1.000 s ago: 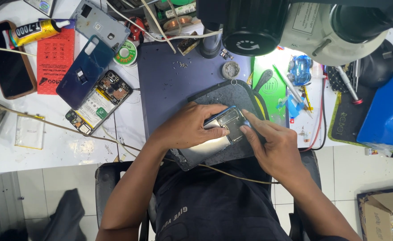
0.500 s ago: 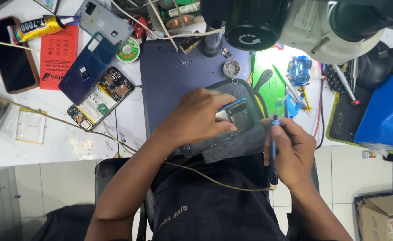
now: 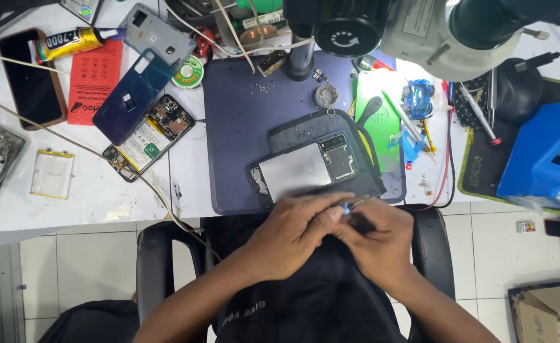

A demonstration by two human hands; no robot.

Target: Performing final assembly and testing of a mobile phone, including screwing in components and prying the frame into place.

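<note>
Head view: opened phone (image 3: 305, 166) lies just beyond both hands (image 3: 340, 232).

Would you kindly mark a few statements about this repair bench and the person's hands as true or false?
1. Both hands, left hand and right hand, meet in front of the bench edge. True.
2. The opened phone lies on a dark pad. True.
3. The left hand rests on the opened phone. False: it is off the phone, nearer the person.
4. The dark blue back cover lies right of the microscope. False: it lies left.
</note>
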